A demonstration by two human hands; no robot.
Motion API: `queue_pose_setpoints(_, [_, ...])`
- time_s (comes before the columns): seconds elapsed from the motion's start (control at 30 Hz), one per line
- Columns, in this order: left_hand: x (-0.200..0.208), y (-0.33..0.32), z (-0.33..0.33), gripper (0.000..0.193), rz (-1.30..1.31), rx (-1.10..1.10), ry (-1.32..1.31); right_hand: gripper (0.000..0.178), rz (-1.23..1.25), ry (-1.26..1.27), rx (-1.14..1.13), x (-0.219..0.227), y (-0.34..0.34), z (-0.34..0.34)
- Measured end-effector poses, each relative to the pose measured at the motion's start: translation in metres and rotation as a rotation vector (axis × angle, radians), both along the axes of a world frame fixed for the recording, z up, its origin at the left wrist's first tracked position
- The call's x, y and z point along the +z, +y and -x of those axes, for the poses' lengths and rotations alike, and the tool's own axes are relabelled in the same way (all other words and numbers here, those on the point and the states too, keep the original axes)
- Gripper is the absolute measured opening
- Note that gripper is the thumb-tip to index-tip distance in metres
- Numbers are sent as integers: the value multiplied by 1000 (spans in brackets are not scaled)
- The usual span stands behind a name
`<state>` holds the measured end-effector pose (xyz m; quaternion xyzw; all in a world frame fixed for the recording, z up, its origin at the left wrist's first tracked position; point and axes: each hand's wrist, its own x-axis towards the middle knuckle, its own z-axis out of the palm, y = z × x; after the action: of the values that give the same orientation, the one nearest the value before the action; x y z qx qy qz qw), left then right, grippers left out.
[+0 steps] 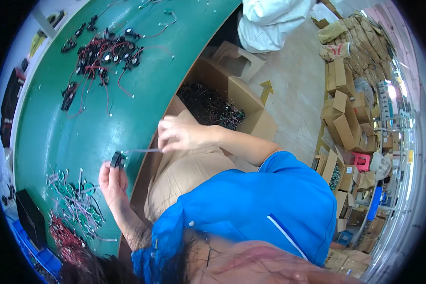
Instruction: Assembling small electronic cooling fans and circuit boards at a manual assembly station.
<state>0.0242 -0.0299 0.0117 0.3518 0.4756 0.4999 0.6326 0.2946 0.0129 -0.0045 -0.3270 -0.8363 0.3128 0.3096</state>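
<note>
At the near edge of the green table (142, 94), my left hand (112, 184) grips a small black round part (118, 159) with a bit of green on it between thumb and fingers. A thin pale lilac wire (144, 150) runs from this part to my right hand (182, 133), whose fingers are closed on its other end above my lap. The wire looks taut and nearly straight. Beside my left hand lies a loose heap of green circuit boards with pale wires (80, 203).
Black parts with red wires (109, 57) lie heaped farther along the table. Near the lower left are a bundle of red wires (66, 236), a black box (31, 217) and a blue bin (26, 241). Beside the table, a cardboard box (255, 113) holds many dark wired parts.
</note>
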Motion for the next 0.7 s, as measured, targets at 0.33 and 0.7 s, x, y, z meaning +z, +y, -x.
queue_pose_setpoints(0.33, [4, 12, -33, 16, 50, 43, -115, 7, 960, 502, -178, 42, -5, 9])
queue_pose_setpoints(0.7, [-1, -2, -52, 17, 100, 73, -251, 7, 764, 722, -215, 38, -11, 52])
